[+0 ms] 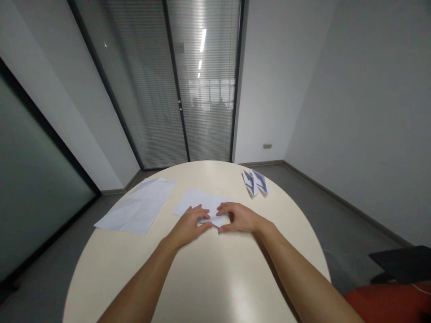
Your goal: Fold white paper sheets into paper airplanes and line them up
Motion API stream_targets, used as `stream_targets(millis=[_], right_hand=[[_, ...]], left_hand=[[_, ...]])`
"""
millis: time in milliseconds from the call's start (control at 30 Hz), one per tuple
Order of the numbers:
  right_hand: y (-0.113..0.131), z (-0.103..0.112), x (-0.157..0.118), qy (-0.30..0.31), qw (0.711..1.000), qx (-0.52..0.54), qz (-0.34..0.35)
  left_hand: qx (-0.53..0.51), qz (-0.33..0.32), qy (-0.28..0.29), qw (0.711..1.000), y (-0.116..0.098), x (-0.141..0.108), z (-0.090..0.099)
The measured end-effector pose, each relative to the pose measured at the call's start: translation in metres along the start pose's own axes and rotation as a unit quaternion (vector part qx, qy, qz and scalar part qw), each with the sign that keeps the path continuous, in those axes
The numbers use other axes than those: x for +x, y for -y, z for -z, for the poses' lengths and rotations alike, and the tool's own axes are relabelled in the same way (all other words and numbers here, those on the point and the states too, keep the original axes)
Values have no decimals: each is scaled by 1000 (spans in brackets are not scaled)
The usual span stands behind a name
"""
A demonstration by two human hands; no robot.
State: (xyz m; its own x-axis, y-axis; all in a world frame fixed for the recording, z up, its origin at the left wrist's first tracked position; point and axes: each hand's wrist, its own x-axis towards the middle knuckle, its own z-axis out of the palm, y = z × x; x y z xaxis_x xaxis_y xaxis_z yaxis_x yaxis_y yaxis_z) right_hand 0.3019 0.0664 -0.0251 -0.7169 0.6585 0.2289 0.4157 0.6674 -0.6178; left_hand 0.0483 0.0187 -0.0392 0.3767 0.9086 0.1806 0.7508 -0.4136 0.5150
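A white sheet of paper (195, 198) lies on the round cream table (202, 278), its near edge lifted or folded between my hands. My left hand (193, 225) holds that edge from the left, thumb in front and fingers on top. From the right, my right hand (239, 217) pinches the same paper near its corner, thumb low and fingers curled over it. The two thumb tips are close together but apart. Part of the paper is hidden under my fingers.
Larger white sheets (138, 208) lie at the table's left. Folded printed papers (255, 182) stand near the back right edge. A red seat (387, 303) and a black flat object (404, 264) are at the lower right. Blinds hang behind glass beyond the table.
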Motion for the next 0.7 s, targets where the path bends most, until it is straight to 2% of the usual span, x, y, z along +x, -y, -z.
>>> stream_targets(millis=[100, 333, 700], right_hand=[[3, 3, 0, -4, 1000, -1, 7], [10, 6, -1, -9, 999, -27, -30], [-6, -2, 4, -61, 995, -70, -39]], left_hand=[[-3, 2, -5, 1000, 1, 0, -1], [-3, 1, -10, 1000, 0, 0, 0], [-8, -21, -63, 998, -3, 2, 2]])
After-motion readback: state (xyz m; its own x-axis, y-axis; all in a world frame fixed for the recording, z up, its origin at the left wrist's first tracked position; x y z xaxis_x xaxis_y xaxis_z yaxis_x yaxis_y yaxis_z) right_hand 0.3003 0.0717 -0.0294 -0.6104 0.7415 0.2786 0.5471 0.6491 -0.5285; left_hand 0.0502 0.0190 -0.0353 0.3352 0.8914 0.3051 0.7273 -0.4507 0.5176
